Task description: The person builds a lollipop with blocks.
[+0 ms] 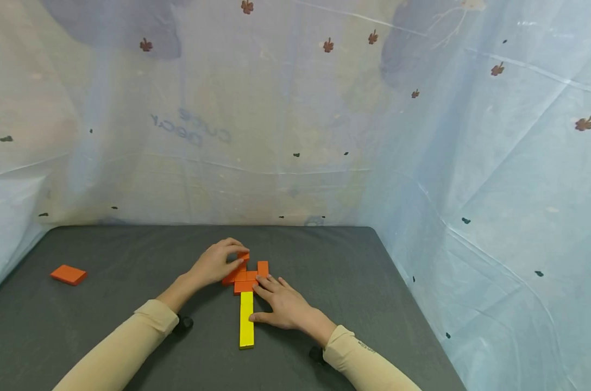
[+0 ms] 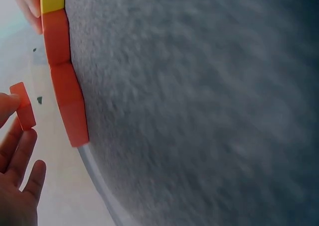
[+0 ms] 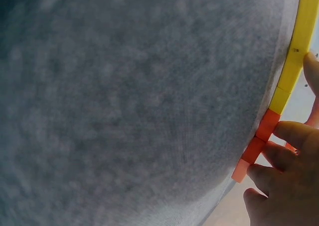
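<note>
My left hand point(image 1: 219, 264) pinches a small orange block point(image 2: 23, 106) between thumb and fingertips, lifted above the others. Below it several orange blocks point(image 1: 245, 285) lie flat against one another in a cluster. A long yellow bar point(image 1: 246, 326) runs from the cluster toward me; the right wrist view shows a seam across it. My right hand point(image 1: 287, 305) lies along the cluster's right side with fingers spread. Its fingertips touch the orange blocks, and its thumb rests at the yellow bar's edge. Part of the cluster is hidden behind the left hand.
A lone orange block point(image 1: 68, 275) lies far left on the dark grey tabletop point(image 1: 144, 255). Pale plastic sheeting point(image 1: 256, 108) with leaf prints hangs behind the table and along its right side.
</note>
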### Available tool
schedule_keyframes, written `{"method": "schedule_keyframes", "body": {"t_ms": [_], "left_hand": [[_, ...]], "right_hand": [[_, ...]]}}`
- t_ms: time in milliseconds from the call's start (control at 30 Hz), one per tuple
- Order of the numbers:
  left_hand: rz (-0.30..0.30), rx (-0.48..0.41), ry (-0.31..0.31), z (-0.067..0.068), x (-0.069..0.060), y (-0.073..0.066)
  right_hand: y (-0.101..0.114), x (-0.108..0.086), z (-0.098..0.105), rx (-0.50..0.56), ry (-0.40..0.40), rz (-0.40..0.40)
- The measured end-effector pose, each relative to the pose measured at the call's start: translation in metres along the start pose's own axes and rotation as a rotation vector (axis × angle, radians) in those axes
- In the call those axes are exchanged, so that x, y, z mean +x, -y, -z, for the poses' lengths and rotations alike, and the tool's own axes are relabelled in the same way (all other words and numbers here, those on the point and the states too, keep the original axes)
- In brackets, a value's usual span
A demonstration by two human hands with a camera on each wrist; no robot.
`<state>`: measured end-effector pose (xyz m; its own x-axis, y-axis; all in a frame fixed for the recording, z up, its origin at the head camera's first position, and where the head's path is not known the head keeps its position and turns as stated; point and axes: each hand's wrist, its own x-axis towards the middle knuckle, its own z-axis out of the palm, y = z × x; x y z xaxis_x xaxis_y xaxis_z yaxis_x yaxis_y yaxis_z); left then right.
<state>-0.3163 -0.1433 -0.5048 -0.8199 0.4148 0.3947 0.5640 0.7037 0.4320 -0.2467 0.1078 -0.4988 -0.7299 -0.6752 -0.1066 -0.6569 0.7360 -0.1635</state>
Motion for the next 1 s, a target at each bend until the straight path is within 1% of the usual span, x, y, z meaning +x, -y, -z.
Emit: {"method": "schedule_keyframes", "body": {"t_ms": [200, 367, 567, 733, 833, 1000], "left_hand": [[-0.017, 0.019, 0.059, -0.007, 0.006, -0.005], [-0.014, 0.027, 0.119, -0.012, 0.011, -0.005], [0.004, 0.036, 0.180, -0.016, 0.016, -0.005], [0.020, 0.038, 0.208, -0.020, 0.016, -0.005], [0.012, 0.043, 0.221, -0.022, 0.016, -0.005], [0.001, 0.024, 0.245, -0.023, 0.016, -0.004]], "right_hand": [[0.000, 0.001, -0.001, -0.007, -0.001, 0.008], [0.000, 0.001, -0.001, -0.003, 0.001, 0.013], [0.000, 0.001, 0.000, -0.002, 0.010, 0.006], [0.000, 0.001, -0.001, -0.006, 0.013, 0.000], [0.000, 0.001, -0.001, -0.004, 0.007, 0.001], [0.000, 0.001, -0.002, -0.003, 0.004, -0.003]]}}
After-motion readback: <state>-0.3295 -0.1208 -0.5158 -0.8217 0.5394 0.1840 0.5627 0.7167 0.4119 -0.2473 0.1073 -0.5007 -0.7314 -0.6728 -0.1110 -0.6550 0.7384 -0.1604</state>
